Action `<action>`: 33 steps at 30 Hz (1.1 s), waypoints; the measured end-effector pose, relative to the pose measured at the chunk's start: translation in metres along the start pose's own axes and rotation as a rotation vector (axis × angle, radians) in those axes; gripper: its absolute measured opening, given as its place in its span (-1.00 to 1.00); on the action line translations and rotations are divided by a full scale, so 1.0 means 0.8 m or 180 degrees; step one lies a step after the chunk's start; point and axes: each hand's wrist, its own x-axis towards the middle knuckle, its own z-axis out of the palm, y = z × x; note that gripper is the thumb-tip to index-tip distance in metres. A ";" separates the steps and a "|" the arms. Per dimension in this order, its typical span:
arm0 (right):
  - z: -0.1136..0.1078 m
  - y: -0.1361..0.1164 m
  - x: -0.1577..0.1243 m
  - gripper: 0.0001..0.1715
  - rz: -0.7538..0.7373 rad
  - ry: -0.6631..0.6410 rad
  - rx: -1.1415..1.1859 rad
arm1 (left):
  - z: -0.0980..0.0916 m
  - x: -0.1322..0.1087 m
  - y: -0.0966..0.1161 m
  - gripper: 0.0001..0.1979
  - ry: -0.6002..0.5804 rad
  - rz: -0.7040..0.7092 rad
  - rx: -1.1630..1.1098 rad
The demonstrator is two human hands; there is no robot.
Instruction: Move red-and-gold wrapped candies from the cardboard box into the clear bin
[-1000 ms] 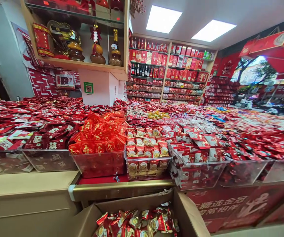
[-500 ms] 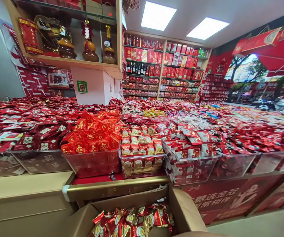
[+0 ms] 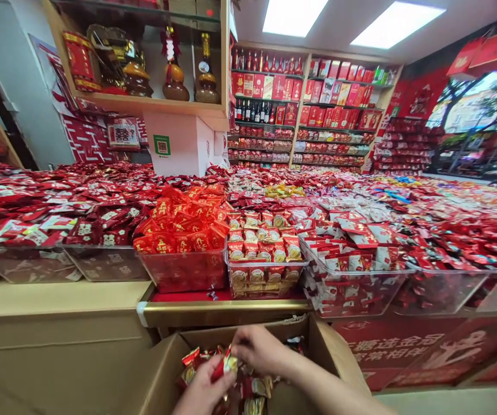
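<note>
Over an open cardboard box (image 3: 162,369) at the bottom, my left hand (image 3: 207,385) grips a small red and gold candy packet (image 3: 230,363). My right hand (image 3: 259,349) reaches in from the right, its fingertips pinched at the upper end of that same packet. Loose candy packets (image 3: 255,387) in red and gold wrappers lie inside the box, partly hidden under my hands. Just beyond, a clear plastic bin (image 3: 266,282) holds rows of upright packets printed with a durian picture (image 3: 266,251), which look like those in the box.
To the left of that bin stands a bin of bright red packets (image 3: 183,271); to the right, one of red and white packets (image 3: 356,288). A gold-edged counter (image 3: 226,314) borders the box. A shelf cabinet (image 3: 140,101) overhangs the left side.
Both my hands have come into view over the box, and a candy packet is now held between them. The view has shifted slightly, so the display sits further right.
</note>
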 end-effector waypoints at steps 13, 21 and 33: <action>-0.005 -0.014 -0.006 -0.60 0.0233 0.0183 0.2333 | 0.030 -0.029 0.054 -0.66 0.0134 -0.0060 -0.0599; -0.017 -0.004 -0.007 -0.64 0.0118 0.0035 0.1453 | 0.019 -0.024 0.038 -0.62 0.0264 -0.0001 -0.0791; -0.010 -0.009 -0.016 -0.76 -0.0198 -0.0049 0.0507 | -0.005 -0.006 0.021 -0.68 0.0857 0.0146 -0.0762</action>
